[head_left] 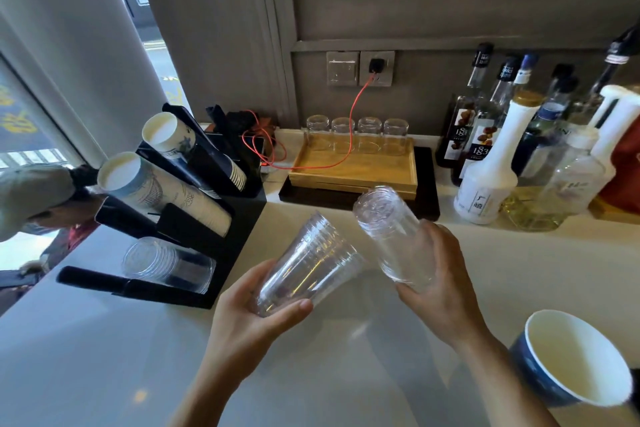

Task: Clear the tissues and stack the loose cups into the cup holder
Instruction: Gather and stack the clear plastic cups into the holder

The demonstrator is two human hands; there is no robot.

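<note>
My left hand (249,302) grips a stack of clear plastic cups (308,263), tilted with its bottom pointing up and away. My right hand (440,284) holds a second clear plastic cup stack (391,232), bottom end up, just right of the first and apart from it. The black cup holder (239,218) stands at the left. Its two upper slots carry white paper cup stacks (162,191), and its lowest slot holds clear plastic cups (166,262). No tissues are in view.
A blue-and-white paper cup (571,357) lies on its side at the right front. A wooden tray (353,166) with upturned glasses sits by the wall, a red cable (349,135) draped over it. Syrup bottles (491,163) crowd the back right. A person's sleeve (31,198) shows far left.
</note>
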